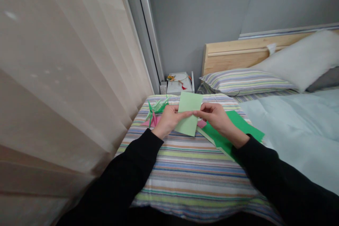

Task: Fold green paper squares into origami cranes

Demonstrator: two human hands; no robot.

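Observation:
A light green sheet of paper (189, 103), rectangular in outline, is held up over the striped cloth (185, 162). My left hand (172, 118) pinches its left edge, thumb lying across the front. From the other side my right hand (215, 114) grips the right edge, its thumb tip close to the left one. The fingers behind the paper are hidden. Beside my left hand lie folded green paper cranes (159, 105) and a pink one (153, 119). Under my right wrist spread dark green paper sheets (242, 125), with a bit of pink paper (201, 124) near them.
A pale curtain (66, 60) hangs along the left. At the back, a small white stand (176, 86) carries scissors (171, 77) and a red tassel (182, 85). To the right is a bed with a light blue cover (296, 120), striped pillow (249, 79) and wooden headboard (233, 53).

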